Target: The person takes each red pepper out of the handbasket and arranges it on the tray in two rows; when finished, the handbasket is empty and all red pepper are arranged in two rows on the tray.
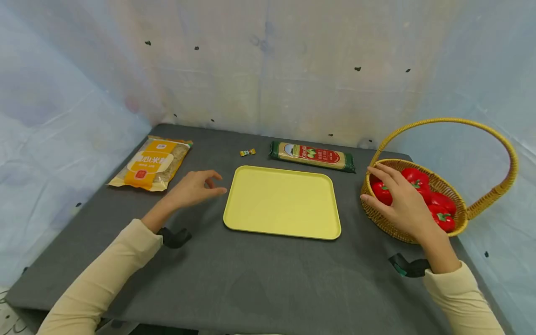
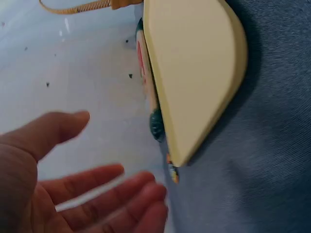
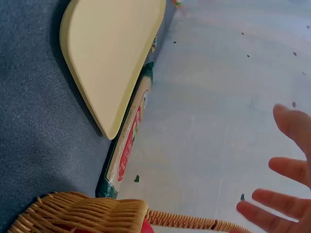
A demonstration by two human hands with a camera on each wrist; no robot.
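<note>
Left hand [image 1: 192, 190], fingers loosely parted, empty, hangs beside tray [image 1: 283, 202]; right hand [image 1: 399, 201] likewise over basket [image 1: 378, 221], which presumably corrals red peppers [image 1: 443, 201].

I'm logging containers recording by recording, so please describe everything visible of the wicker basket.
The basket is golden-tan and looks woven from wicker, with a rounded body, a raised rim and a tall arched handle that looks wrapped in similar strands. It stands upright near the right edge of the dark table, apart from the yellow tray. Several glossy red peppers lie inside. The right hand is over its left part; whether it touches the rim is unclear.
</note>
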